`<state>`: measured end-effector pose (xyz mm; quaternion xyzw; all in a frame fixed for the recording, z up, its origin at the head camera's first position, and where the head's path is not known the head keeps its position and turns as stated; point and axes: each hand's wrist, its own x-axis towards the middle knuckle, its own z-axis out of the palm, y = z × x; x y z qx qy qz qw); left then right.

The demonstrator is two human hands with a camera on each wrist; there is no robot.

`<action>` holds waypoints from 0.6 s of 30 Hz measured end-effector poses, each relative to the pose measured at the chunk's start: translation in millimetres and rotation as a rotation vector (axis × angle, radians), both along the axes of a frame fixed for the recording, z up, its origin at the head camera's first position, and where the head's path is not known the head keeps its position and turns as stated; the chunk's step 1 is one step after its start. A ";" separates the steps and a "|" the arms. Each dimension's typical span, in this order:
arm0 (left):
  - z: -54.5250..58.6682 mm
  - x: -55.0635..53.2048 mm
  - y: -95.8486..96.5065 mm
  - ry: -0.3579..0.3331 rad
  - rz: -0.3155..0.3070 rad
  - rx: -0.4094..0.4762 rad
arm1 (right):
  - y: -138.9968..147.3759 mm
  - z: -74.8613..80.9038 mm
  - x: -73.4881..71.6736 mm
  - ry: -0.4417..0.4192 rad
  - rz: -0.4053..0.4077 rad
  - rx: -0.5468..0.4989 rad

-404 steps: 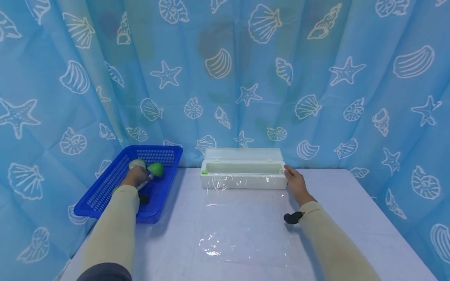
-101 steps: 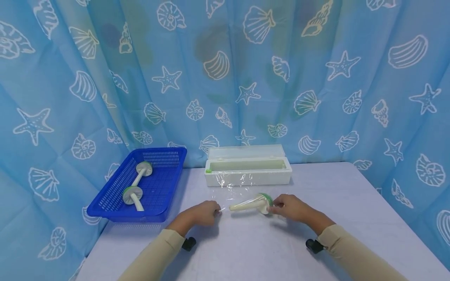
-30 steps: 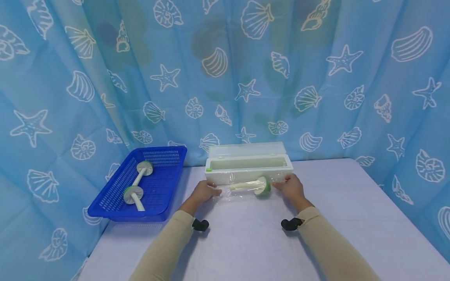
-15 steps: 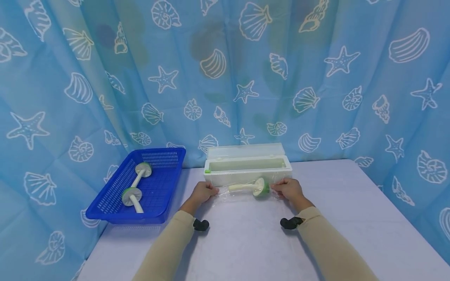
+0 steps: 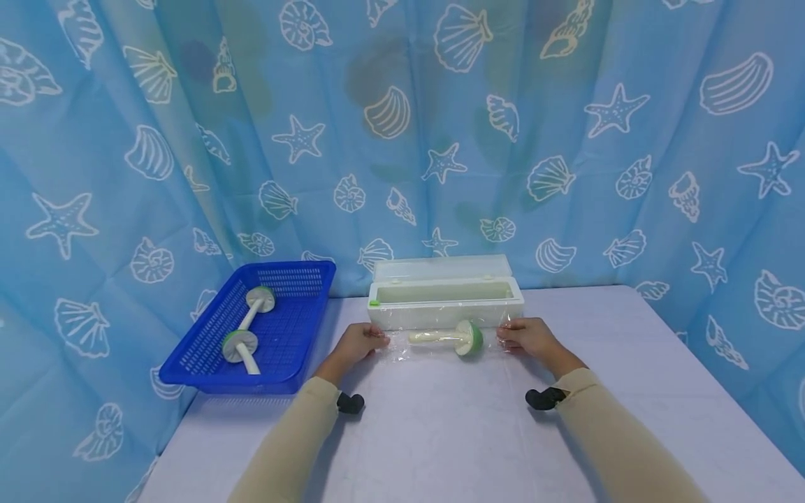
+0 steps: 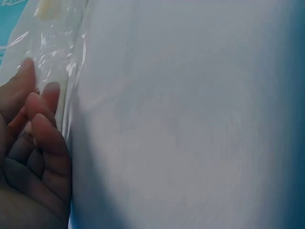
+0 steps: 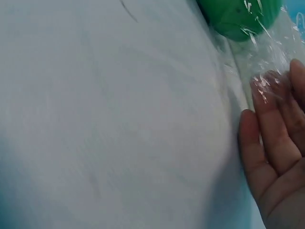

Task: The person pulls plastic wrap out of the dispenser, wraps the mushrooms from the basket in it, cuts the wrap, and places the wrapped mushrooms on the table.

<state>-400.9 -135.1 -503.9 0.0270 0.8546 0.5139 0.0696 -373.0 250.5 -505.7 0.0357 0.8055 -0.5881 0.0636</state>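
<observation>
A mushroom with a green cap and pale stem lies on its side under clear plastic wrap, before the white wrap dispenser box. At the stem end, my left hand holds the wrap's edge between curled fingers and thumb. Beyond the cap, my right hand holds the other end; in the right wrist view the wrap covers its fingertips, with the green cap just ahead. Neither hand touches the mushroom.
On the left, a blue basket holds two similar mushrooms, one mushroom behind the other mushroom. The dispenser's translucent lid stands raised near the shell-patterned curtain. A white cloth covers the table.
Earlier, my left hand was in the basket, then a mushroom lay wrapped nearer me. It has since moved up to the dispenser. Over the last half second, my right hand shifted right, away from the cap.
</observation>
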 end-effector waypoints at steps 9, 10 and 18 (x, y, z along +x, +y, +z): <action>6.3 -3.4 -9.9 0.105 0.090 -0.040 | 6.0 31.9 -2.1 0.164 -0.114 0.315; 7.1 -5.0 -10.2 0.148 0.109 -0.043 | 3.4 36.9 -3.4 0.200 -0.153 0.360; 22.7 -15.5 -2.7 0.376 0.205 -0.068 | -43.8 70.5 -18.1 0.354 -0.153 0.470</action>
